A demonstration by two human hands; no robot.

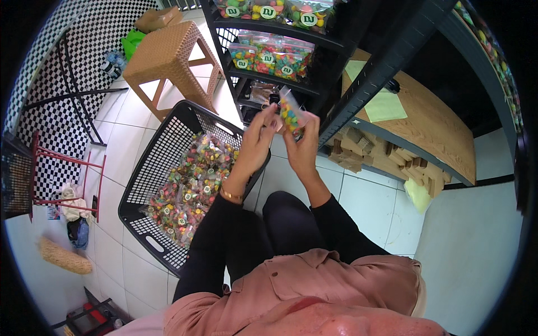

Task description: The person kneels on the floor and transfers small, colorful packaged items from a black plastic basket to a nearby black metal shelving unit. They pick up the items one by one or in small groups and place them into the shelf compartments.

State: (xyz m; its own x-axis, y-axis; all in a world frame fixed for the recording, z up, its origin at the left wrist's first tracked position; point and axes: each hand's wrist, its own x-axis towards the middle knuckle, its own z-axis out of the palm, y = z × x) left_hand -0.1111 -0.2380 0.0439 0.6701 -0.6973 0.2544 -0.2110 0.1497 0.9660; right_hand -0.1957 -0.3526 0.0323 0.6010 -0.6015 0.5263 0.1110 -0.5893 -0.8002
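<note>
A clear bag of colourful candies (291, 115) is held up in front of the shelf, tilted, with yellow, green and red pieces inside. My right hand (303, 147) grips its lower part between thumb and fingers. Close beside the bag, on its left, my left hand (256, 141) has its fingers bent together; whether something small is in them is hard to make out. Below and left of my left hand stands a black plastic basket (147, 147), with many similar candy bags (193, 187) piled inside it.
A black shelf rack (274, 25) ahead carries rows of candy bags (272, 56). A tan woven stool (162, 50) stands beyond the basket. To the right, a wooden shelf (426, 112) has cardboard boxes (386, 154) beneath it. A red metal frame (100, 179) is at the left.
</note>
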